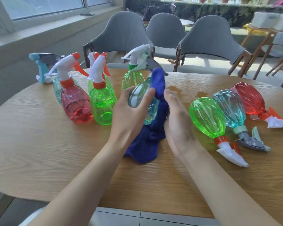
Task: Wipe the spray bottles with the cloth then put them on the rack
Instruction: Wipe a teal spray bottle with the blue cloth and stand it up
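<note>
A: Left hand (129,111)?
B: Fingers curled round the pale teal spray bottle (137,97), held tilted above the table (55,152), nozzle pointing away, probably so the body is exposed for wiping.
A: Right hand (178,121)?
B: Fingers straight and together, pressing the blue cloth (147,141) flat against the bottle's side. The cloth's tail trails on the table.
A: Others?
B: Upright group to the left, including a red bottle (75,103) and a green bottle (103,103). Three lie on their sides to the right: lying green bottle (206,116), lying teal bottle (230,108), lying red bottle (248,100).
A: Contents?
B: All transparent, no liquid level visible. No rack in view.
</note>
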Demonstrator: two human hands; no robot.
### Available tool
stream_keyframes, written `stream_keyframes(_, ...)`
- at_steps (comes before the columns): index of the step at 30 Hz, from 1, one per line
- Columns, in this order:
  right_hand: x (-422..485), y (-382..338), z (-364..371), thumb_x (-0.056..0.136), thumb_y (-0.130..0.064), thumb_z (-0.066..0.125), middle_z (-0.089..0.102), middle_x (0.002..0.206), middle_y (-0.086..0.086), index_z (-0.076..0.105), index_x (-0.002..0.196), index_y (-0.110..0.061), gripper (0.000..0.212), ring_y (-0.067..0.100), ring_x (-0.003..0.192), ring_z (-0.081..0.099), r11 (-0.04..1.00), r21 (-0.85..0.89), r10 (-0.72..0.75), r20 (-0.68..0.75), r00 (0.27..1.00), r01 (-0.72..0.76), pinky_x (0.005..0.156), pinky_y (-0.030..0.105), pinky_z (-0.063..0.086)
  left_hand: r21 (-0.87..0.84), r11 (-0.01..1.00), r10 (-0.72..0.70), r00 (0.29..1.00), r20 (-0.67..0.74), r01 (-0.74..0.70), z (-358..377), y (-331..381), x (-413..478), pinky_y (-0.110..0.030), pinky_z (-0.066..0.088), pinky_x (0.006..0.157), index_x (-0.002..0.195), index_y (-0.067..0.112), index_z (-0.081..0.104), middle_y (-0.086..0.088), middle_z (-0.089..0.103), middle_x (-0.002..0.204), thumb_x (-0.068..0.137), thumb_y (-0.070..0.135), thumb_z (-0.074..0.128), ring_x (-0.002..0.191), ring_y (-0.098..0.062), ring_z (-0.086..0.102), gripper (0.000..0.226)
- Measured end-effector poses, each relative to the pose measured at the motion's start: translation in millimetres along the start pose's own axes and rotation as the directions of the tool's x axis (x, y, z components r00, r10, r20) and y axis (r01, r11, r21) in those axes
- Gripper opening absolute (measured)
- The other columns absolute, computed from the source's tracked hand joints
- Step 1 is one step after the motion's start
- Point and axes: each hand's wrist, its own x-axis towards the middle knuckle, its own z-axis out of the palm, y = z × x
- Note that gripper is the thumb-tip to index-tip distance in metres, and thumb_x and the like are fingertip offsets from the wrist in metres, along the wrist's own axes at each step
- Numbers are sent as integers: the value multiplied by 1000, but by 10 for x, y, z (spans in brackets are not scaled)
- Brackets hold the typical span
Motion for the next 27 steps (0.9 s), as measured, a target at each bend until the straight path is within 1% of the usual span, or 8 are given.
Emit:
stream_keyframes(2,-8,24,22,101,-35,56,75,121,7,77,105,-31,22,23,117,70,996,-61,-59,9,998,59,112,53,50,-119,991,-65,998,-14,63,-28,20,16,-11,51,71,123,19,73,8,79,100,95,50,78,86,3,73,42)
stream_keyframes(5,35,27,7,98,-33,62,75,117,4,73,106,-30,14,22,113,71,993,-83,-92,-42,995,89,106,48,54,-168,985,-22,1000,14,24,-44,60,-15,-13,52,76,121,18,75,6,79,103,97,42,77,92,-2,74,35)
stream_keyframes(10,150,-122,-101,112,-24,44,74,104,11,59,126,-9,26,20,92,74,977,212,36,-115,993,-11,78,34,61,-155,988,61,978,200,-30,-15,76,-149,-19,58,85,128,22,73,10,80,110,97,35,78,103,-4,76,34)
stream_keyframes(14,70,-97,-39,111,-21,44,74,120,17,59,131,-6,29,24,104,73,976,210,71,-68,995,-55,93,42,61,-213,977,45,993,112,-21,-1,96,-123,-21,58,82,122,22,76,7,81,105,99,35,76,99,-8,77,28)
stream_keyframes(17,-33,-62,-7,110,-16,47,74,108,4,58,112,-19,12,17,101,71,994,101,37,-43,998,-33,103,44,54,-206,978,35,998,56,-23,-48,73,-50,-21,56,86,122,21,77,6,80,107,101,38,74,103,-6,75,28)
stream_keyframes(20,-6,-118,-45,110,-15,46,73,101,3,56,109,-16,10,15,96,72,985,171,32,-30,999,-27,95,38,58,-210,976,74,993,94,-53,-67,92,-68,-21,56,88,126,20,75,6,80,111,100,37,75,106,-7,74,31)
stream_keyframes(23,90,-144,-82,111,-23,45,74,110,13,59,123,-10,22,22,99,73,952,303,68,-61,996,-46,84,35,60,-185,979,113,979,168,-81,-22,104,-134,-18,55,84,126,19,75,9,79,109,98,33,77,102,-6,75,31)
stream_keyframes(27,65,-85,-14,110,-20,46,70,115,15,57,123,-11,19,25,105,69,943,327,76,-47,996,-57,97,43,59,-233,971,73,992,104,-47,-2,83,-106,-20,56,80,122,15,77,3,80,104,100,34,74,96,-9,75,29)
